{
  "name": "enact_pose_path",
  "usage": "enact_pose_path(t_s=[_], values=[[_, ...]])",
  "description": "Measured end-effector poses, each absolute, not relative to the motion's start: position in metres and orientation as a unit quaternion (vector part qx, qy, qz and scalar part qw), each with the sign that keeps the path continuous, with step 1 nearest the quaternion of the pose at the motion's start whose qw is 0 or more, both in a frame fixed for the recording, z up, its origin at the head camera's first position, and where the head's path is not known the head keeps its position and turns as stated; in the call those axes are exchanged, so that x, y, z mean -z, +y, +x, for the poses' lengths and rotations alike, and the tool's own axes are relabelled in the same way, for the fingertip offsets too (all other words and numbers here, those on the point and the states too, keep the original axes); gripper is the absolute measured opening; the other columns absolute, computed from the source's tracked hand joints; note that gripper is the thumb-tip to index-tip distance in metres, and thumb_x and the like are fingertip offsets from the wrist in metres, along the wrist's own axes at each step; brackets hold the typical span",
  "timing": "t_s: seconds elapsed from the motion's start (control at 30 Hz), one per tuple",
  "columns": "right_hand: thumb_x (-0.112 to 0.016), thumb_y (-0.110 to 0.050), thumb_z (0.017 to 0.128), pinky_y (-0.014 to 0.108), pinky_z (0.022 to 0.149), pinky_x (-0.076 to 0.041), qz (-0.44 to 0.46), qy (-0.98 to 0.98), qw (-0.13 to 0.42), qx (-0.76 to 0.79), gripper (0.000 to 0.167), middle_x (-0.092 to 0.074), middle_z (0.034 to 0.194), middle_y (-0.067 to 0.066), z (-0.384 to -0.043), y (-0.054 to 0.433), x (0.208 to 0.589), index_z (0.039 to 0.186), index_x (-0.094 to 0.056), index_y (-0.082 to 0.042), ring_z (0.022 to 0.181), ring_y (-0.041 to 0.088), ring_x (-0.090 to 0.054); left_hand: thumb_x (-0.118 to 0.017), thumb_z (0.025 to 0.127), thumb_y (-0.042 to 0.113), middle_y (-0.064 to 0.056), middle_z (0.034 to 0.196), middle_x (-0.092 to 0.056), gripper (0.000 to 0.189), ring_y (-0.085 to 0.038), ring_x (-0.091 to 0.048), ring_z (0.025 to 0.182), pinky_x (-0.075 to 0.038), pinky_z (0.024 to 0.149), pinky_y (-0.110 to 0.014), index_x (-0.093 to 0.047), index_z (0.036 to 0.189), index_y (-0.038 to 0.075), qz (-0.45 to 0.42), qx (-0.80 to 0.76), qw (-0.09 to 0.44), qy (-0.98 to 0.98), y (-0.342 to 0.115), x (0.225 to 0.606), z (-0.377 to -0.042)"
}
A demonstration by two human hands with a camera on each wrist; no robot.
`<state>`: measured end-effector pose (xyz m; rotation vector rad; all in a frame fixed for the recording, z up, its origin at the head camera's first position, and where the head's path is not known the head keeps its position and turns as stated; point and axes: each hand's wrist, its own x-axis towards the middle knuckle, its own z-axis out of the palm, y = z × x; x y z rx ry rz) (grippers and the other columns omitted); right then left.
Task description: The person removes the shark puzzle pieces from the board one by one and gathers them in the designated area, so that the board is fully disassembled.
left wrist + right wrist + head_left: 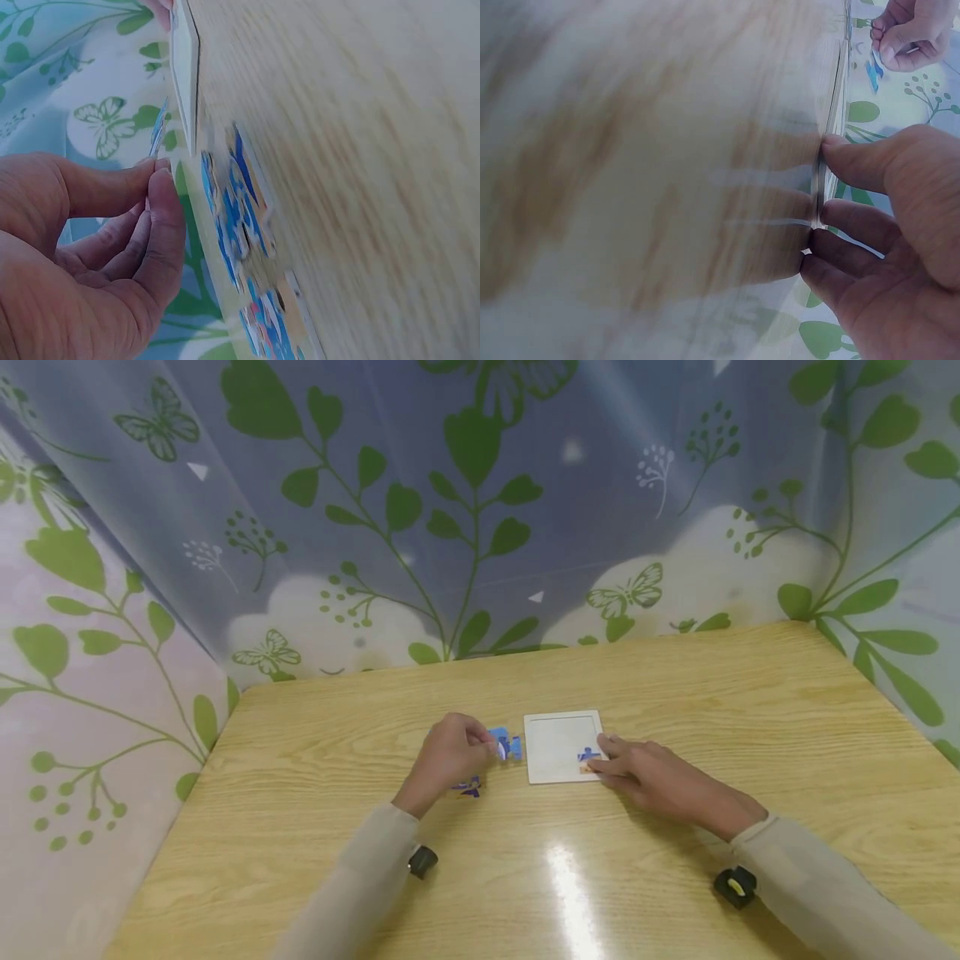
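My left hand pinches a blue jigsaw piece between thumb and fingertips, raised above the table left of the puzzle tray. Below and beside that hand lie several loose jigsaw pieces, partly hidden by it in the head view; the left wrist view shows them flat on the wood. The white square puzzle tray holds one piece in its lower right corner. My right hand rests at the tray's right edge, fingers extended, with a fingertip touching that corner piece.
The wooden table reaches back to a curtain with green leaves and butterflies. A strip of glare lies on the wood in front of the tray. Dark wrist devices sit by both sleeves.
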<state>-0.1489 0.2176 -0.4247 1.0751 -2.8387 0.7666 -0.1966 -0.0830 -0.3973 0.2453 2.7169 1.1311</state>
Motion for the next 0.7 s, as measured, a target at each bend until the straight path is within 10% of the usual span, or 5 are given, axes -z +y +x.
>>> enact_pose_path(t_s=[0.7], values=[[-0.066, -0.001, 0.096, 0.055, 0.096, -0.049, 0.352, -0.904, 0.004, -0.243, 0.029, -0.048, 0.136, 0.04, -0.1495, 0.2177, 0.4247, 0.124, -0.067, 0.007, 0.125, 0.052, -0.052, -0.077, 0.087, 0.006, 0.001, 0.073, -0.067, 0.007, -0.014, -0.059, 0.064, -0.049, 0.058, -0.027, -0.076, 0.08, 0.008, 0.105, -0.327, 0.083, 0.935, -0.091, 0.4048, -0.1924]])
